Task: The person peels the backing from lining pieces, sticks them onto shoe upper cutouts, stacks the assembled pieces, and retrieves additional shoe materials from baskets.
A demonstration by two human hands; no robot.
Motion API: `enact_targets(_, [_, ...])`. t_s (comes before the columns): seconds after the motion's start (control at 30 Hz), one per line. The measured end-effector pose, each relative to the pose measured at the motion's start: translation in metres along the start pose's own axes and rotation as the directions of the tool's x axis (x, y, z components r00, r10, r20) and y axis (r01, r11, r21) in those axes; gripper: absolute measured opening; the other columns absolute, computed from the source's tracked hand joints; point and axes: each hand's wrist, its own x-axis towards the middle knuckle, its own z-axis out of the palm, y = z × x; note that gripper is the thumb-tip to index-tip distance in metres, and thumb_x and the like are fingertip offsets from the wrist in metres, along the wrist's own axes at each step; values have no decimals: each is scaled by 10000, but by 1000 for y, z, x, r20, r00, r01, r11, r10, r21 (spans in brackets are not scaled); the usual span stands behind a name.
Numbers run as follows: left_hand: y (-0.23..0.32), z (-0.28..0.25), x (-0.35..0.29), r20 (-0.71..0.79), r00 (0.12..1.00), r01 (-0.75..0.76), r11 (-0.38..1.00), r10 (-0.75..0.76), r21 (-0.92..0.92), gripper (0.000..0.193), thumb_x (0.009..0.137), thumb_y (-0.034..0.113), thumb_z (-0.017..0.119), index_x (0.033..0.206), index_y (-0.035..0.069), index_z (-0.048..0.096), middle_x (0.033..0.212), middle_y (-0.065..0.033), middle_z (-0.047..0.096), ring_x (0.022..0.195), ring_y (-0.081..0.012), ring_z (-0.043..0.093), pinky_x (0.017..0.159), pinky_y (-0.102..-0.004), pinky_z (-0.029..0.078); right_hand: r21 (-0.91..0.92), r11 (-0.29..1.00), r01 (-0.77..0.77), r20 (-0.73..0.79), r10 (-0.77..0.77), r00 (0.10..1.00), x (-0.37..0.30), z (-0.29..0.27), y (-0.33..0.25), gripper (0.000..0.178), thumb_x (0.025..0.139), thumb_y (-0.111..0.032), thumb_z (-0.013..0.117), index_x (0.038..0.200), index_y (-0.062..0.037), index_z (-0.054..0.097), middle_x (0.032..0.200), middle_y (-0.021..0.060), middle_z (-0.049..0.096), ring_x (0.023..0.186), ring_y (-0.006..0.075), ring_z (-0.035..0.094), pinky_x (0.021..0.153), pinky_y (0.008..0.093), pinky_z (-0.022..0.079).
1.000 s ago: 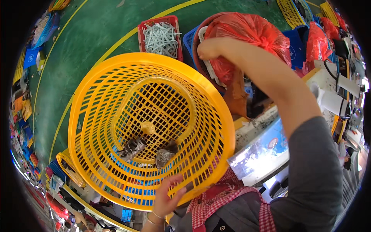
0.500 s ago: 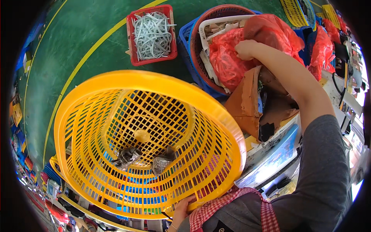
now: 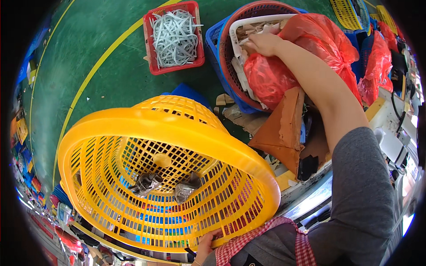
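Note:
My left hand (image 3: pixel 208 244) holds the rim of a large yellow plastic basket (image 3: pixel 155 126) at its near edge. The basket is tilted with its mouth toward me, and two crumpled grey-brown pieces (image 3: pixel 187 188) lie inside. My right hand (image 3: pixel 265 44) reaches out to a white tub (image 3: pixel 235 42) of pale scraps, its fingers extended at the edge of a red plastic bag (image 3: pixel 271 77). The bag lies over the tub, partly under my right forearm. The tub sits in a reddish round basket (image 3: pixel 225 57).
A red tray (image 3: pixel 200 48) of white strips stands on the green floor (image 3: pixel 106 73). A blue crate (image 3: pixel 214 37) surrounds the reddish basket. A torn brown carton (image 3: pixel 279 133) stands below my right arm. Other yellow baskets (image 3: pixel 344 15) are at the far right.
My right hand has moved left and away from me, off its earlier grip on the red bag, toward the scraps. The bag has shifted. The yellow basket's far rim has tipped lower.

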Motion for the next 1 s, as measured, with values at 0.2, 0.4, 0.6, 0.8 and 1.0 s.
enact_targets(0.2, [10, -5, -9, 12, 999, -54, 943, 53, 327, 582, 766, 91, 860, 1277, -18, 604, 1199, -145, 653, 1110, -230, 653, 988, -348, 504, -123, 948, -295, 205, 315, 927, -50, -6, -45, 507, 995, -429, 518, 1239, 14, 561, 1219, 240, 659, 1137, 412, 633, 957, 500, 502])
enact_targets(0.4, [3, -3, -5, -29, 999, -10, 982, 16, 188, 574, 759, 78, 860, 1268, -21, 614, 1175, -142, 662, 1095, -233, 656, 968, -346, 510, -162, 968, -190, 470, 245, 848, -88, 21, -60, 450, 937, -404, 621, 1099, 8, 700, 1176, 214, 689, 1105, 381, 659, 917, 473, 532])
enact_targets(0.6, [4, -3, -7, -43, 999, 4, 982, 4, 190, 544, 766, 71, 846, 1251, -30, 623, 1172, -146, 662, 1071, -231, 663, 959, -342, 515, -116, 973, -200, 85, 211, 974, -57, 30, -52, 399, 877, -184, 638, 1221, 13, 595, 1239, 214, 629, 1104, 381, 658, 899, 470, 548])
enact_targets(0.8, [9, -3, -3, 14, 999, 38, 980, -42, 193, 437, 870, 4, 752, 1281, -11, 604, 1154, -107, 645, 1100, -199, 630, 974, -334, 510, 39, 857, -514, -127, 514, 848, -2, 76, 20, 462, 818, -151, 701, 1201, 53, 542, 1262, 313, 515, 1166, 455, 551, 951, 485, 515])
enact_targets(1.0, [-41, -16, -12, -53, 998, 46, 988, -39, 146, 441, 880, -4, 712, 1301, -22, 581, 1171, -118, 640, 1106, -205, 629, 975, -343, 517, -348, 760, -548, -88, 556, 827, -7, -30, 31, 611, 774, -236, 790, 1302, -23, 569, 1360, 163, 566, 1276, 331, 544, 1027, 449, 505])
